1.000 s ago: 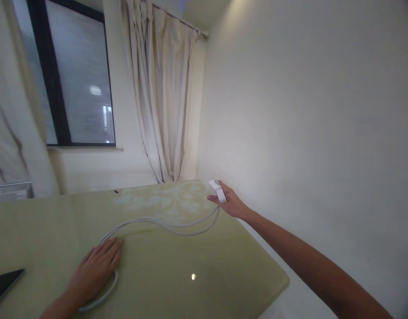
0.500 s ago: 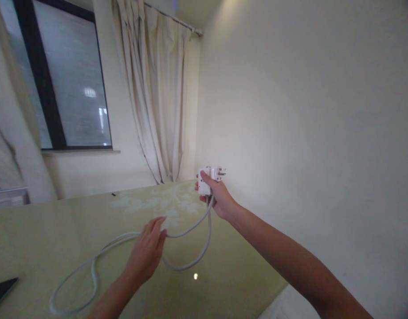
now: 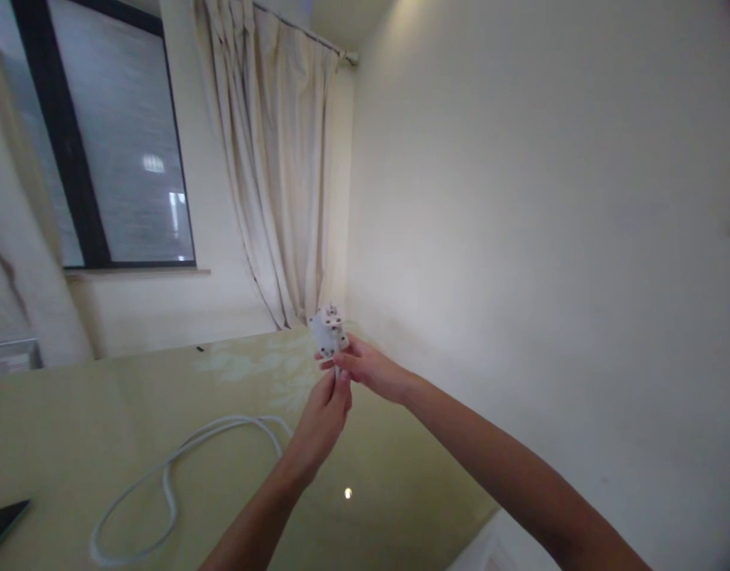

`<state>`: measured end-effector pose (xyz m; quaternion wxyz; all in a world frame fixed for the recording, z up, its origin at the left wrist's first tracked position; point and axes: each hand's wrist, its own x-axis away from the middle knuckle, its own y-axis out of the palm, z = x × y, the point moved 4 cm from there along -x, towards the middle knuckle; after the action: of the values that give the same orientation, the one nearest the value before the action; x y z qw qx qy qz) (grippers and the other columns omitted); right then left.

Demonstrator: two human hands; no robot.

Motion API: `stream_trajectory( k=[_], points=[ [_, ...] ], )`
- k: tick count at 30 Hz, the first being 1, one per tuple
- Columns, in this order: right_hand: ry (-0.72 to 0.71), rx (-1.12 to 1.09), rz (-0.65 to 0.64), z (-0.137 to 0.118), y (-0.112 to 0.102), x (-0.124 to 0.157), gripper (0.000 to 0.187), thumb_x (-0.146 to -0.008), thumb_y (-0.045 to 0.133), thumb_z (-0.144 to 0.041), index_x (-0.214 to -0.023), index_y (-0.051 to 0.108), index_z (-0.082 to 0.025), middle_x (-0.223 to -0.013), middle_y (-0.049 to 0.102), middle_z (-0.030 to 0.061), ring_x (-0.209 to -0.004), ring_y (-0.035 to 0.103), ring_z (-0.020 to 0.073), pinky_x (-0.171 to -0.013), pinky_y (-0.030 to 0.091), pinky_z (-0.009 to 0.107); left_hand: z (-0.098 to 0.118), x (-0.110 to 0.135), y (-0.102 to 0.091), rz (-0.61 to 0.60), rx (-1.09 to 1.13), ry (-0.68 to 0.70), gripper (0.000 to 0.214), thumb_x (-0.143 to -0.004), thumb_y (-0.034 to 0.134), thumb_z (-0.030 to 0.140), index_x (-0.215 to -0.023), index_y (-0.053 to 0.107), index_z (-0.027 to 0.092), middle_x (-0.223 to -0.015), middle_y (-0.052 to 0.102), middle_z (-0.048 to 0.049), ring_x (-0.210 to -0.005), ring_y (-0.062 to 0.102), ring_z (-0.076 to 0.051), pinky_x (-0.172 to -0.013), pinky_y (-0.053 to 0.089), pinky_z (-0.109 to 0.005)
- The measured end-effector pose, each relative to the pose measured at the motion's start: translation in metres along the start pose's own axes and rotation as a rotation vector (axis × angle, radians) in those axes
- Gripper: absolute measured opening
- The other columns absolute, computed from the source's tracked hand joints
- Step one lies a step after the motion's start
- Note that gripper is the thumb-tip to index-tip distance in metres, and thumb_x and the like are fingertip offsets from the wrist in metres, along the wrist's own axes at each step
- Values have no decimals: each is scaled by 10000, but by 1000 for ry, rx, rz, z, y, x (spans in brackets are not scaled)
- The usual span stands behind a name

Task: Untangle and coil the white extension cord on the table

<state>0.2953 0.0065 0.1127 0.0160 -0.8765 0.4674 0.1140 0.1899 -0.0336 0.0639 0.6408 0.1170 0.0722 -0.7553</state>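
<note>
A white extension socket block (image 3: 328,331), with a plug at its top, is held up above the table. My right hand (image 3: 374,371) is closed around the block's lower right side, its thumb in front and fingertips showing behind. Just below it, my left hand (image 3: 324,416) pinches the white cable where it leaves the block, and the two hands touch. The rest of the cable (image 3: 170,501) lies in a loose loop on the table at the left. Part of the cable is hidden behind my left hand and forearm.
The pale green glossy table (image 3: 61,428) reaches back to the curtain (image 3: 282,174) and the plain wall (image 3: 520,238). A dark flat object (image 3: 3,525) lies at the table's left edge. Near the back edge is a small black piece (image 3: 199,349).
My left hand has moved up and right from the loose cable to pinch it close under the socket block. My right hand has shifted left and turned the block, so the plug points up.
</note>
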Motion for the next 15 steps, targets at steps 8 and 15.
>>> stream_trajectory(
  k=[8,15],
  points=[
    [-204,207,-60,68,76,12,331,-855,767,-490,-857,710,-164,-794,690,32,-731,660,174,-753,535,319,96,-21,-16,-16,319,52,360,-870,734,514,-924,562,202,-604,321,116,-415,227,-29,-370,192,-141],
    [-338,909,48,34,33,-17,201,-974,560,-199,-1096,720,-198,-888,729,18,-823,675,151,-758,495,245,224,-16,-86,168,483,287,297,-1071,352,177,-806,483,211,-551,171,100,-353,133,-56,-320,119,-155]
  ],
)
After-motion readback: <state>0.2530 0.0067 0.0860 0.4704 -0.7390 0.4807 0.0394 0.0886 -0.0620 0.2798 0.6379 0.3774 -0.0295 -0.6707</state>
